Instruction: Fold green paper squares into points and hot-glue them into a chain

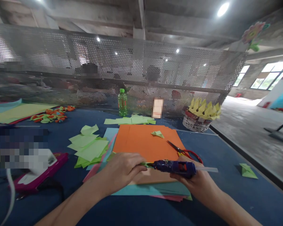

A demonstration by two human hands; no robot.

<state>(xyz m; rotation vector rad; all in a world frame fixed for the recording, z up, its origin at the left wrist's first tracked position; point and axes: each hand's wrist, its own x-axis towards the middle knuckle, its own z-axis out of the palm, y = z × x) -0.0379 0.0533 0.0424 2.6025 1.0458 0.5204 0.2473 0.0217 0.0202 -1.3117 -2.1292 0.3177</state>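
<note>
Over orange sheets point(143, 141): left hand point(126, 168) pinches 1 green paper piece point(143, 164) at nozzle point(151, 164); right hand point(199, 179) grips glue gun point(172, 167). Slip could burn left hand if nozzle hot; glue may drip onto sheets. Scissors point(178, 149), sheets' right edge, could snag right hand

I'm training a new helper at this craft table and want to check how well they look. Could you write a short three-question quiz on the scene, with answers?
1. Multiple choice: what does the right hand hold?
A) a paintbrush
B) a glue gun
C) a ruler

2. True or false: the green bottle stands beyond the stack of orange paper, near the perforated screen.

3. Fill in the blank: the pointed paper pieces in the basket are ____ in colour.

Key: 1. B; 2. true; 3. yellow
</note>
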